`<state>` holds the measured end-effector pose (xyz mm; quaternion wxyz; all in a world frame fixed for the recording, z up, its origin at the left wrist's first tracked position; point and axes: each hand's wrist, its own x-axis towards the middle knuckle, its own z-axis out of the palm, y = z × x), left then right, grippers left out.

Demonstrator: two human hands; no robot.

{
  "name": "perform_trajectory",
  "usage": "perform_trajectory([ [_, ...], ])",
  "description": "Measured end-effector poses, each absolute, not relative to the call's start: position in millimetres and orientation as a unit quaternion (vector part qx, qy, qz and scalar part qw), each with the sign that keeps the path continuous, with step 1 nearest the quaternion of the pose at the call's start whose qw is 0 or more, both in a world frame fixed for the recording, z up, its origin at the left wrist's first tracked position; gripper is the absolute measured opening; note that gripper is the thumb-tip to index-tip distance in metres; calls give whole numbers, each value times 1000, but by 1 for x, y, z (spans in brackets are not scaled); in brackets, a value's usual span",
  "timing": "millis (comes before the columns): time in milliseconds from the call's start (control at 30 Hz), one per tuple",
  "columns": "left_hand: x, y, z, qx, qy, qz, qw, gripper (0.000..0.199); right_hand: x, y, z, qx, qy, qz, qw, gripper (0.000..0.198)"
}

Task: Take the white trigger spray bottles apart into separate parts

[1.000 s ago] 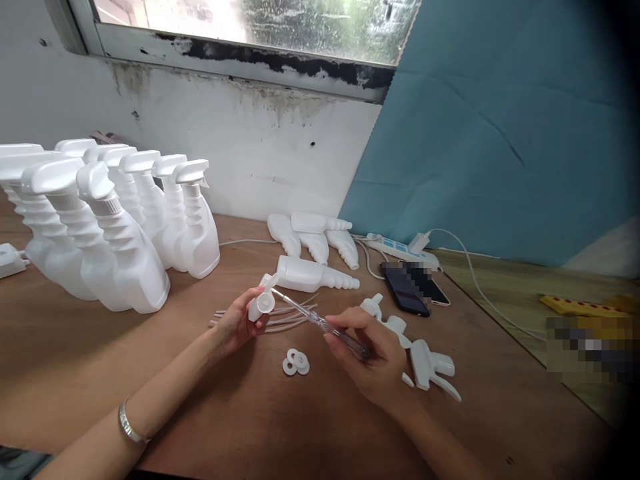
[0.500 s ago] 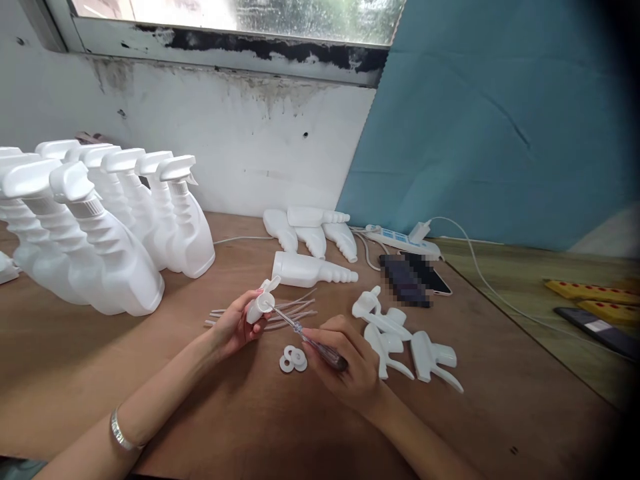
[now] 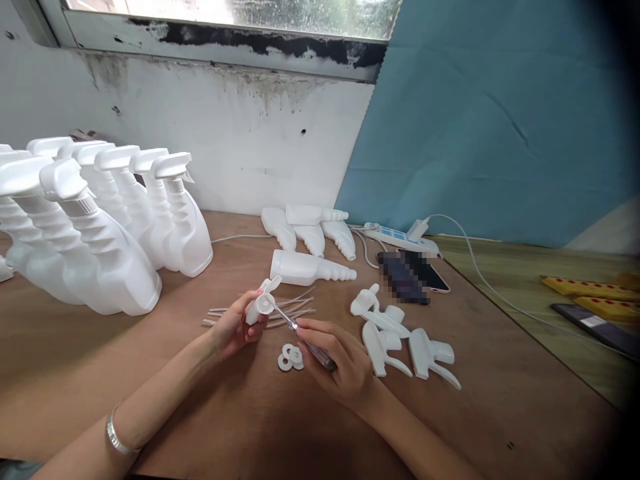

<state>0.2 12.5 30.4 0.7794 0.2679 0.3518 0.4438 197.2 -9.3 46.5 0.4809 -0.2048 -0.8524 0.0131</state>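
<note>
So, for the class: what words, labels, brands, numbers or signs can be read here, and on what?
None can be read.
Power strip: blue patches, too small to read.
Phones: partly pixelated, nothing legible.
Tabletop: small dark mark, too small to read.
Dark object at right: pale patch, too blurred to read.
Spray bottles, screwdriver, held spray head: no lettering visible.

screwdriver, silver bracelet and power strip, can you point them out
Screwdriver (image 3: 321,357), head view: on the handle.
Silver bracelet (image 3: 113,435), head view: on the band.
Power strip (image 3: 397,237), head view: on its top face.
</note>
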Motion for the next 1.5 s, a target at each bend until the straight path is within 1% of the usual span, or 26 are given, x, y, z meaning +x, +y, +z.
perform_trajectory([
  [133,0,15,29,269,335,439,789,29,197,-8,44,-196,-861,18,469,32],
  [267,-1,16,28,274,322,423,801,29,196,-6,42,-176,-870,79,453,29],
  [467,-4,14,28,311,404,377,773,32,199,-6,46,-258,-823,178,474,20],
  [567,-7,13,29,325,409,357,774,36,200,-6,48,-259,-819,214,465,19],
  [667,-9,14,30,334,407,335,782,39,199,-7,47,-223,-843,188,452,22],
  [767,-8,13,31,353,424,334,764,39,198,-8,48,-206,-859,155,442,23],
  [867,-6,12,34,378,457,324,737,38,198,-9,51,-214,-858,163,438,21],
  [933,-6,11,37,392,476,308,725,38,200,-8,53,-233,-843,203,441,18],
  [1133,-8,11,43,422,503,234,717,42,205,-2,52,-326,-734,412,431,5],
  [1200,-8,12,44,418,503,229,721,42,205,-1,51,-331,-710,440,439,4],
  [1400,-11,12,42,392,483,237,746,42,205,3,52,-311,-691,474,448,5],
  [1500,-13,12,42,379,479,224,759,43,206,7,54,-305,-661,513,455,7],
])
